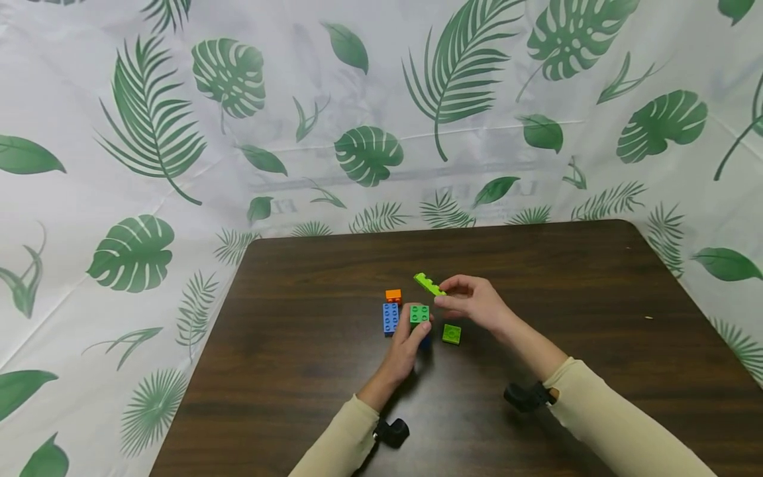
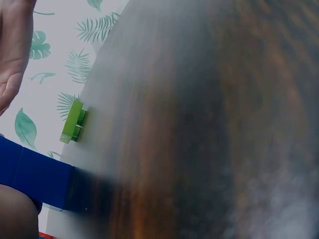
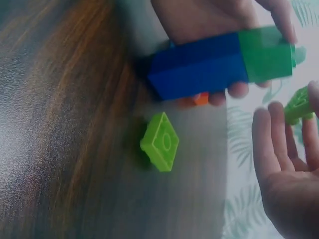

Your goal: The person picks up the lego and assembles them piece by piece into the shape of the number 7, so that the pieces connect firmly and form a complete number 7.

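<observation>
The left hand [image 1: 401, 354] has its grip closed round a tower of blocks, with the thumb at the near side and the fingers curling round the far side. This tower stands upright: its lower part is dark blue [image 3: 199, 65], and a green block [image 1: 420, 313] sits on top with its studs upward. I cannot tell if the bottom of the tower touches the bench [image 1: 286, 358] or is a little above it.

The right hand [image 1: 477, 303] has a narrow grip: the thumb and fingertips pinch one end of a long lime strip [image 1: 428, 284]. The strip is in the air, just beyond the tower, and its free end points away from the person and to the left.

On the bench, between the two hands and to the right of the tower, lies a small lime square piece [image 1: 451, 336]. It is upside down, so its hollow underside with a ring looks up. Just beside the left hand, on its left, there is a lighter blue brick [image 1: 390, 319] with studs up, and at its far end is an orange brick [image 1: 393, 295]. Behind the bench hangs a white sheet [image 1: 316, 156] with printed green leaves
</observation>
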A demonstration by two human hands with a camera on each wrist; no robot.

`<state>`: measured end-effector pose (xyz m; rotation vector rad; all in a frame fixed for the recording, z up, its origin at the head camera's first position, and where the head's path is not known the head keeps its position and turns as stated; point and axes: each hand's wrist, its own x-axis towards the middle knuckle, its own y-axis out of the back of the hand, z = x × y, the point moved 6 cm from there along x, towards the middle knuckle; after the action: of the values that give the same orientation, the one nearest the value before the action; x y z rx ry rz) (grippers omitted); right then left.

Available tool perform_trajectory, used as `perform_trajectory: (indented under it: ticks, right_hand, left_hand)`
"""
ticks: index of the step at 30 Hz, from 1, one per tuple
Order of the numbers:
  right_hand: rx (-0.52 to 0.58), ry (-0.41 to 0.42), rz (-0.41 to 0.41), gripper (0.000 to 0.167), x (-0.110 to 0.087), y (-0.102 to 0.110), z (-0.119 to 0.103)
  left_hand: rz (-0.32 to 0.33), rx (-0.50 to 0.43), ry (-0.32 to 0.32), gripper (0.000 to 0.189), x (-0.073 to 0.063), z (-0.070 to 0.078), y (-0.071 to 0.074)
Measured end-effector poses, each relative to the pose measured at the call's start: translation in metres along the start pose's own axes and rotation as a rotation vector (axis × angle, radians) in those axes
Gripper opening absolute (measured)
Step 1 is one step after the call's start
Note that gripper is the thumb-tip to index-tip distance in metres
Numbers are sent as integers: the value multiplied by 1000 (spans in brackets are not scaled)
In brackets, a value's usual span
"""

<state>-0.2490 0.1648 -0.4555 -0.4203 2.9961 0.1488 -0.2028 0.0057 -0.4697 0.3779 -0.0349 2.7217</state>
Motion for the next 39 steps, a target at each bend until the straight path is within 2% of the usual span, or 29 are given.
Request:
perform_trajectory:
  ticks: [4, 7, 12, 16, 20, 25, 27, 33, 36, 39]
  right_hand:
    - [-212, 151, 44, 31, -6, -7, -12]
    - [-330, 273, 58, 25, -11, -15, -21]
    - [-410, 387, 50, 20, -18, -27, -30]
    - [-485, 452, 54, 21, -21, -34, -35]
    - [-537, 496, 36, 21, -22, -40, -36]
    - [-569, 523, 36, 22, -23, -42, -37]
    - [-582, 526, 43, 22, -24, -42, -38]
    - [-615, 517, 59, 23, -24, -43, -39]
    - [-620, 514, 65, 23, -25, -42, -38]
    - [-625, 517, 71, 22, -25, -42, -37]
  left_hand:
    - [-8, -1, 8, 27, -1, 0, 0]
    - [-25, -13, 15, 40, 0, 0, -1]
    - [-23, -6, 26, 61, 1, -1, -1]
    - [-22, -5, 56, 51, 1, -2, -2]
    - [-10, -12, 90, 40, -1, -2, -1]
    - [-16, -6, 114, 37, -2, -3, 0]
    - [-22, -5, 112, 37, -1, -7, 0]
    - [-14, -17, 91, 42, 0, -35, 3]
    - [9, -48, 55, 45, -1, -37, 4]
    - [71, -77, 46, 45, 1, -36, 6]
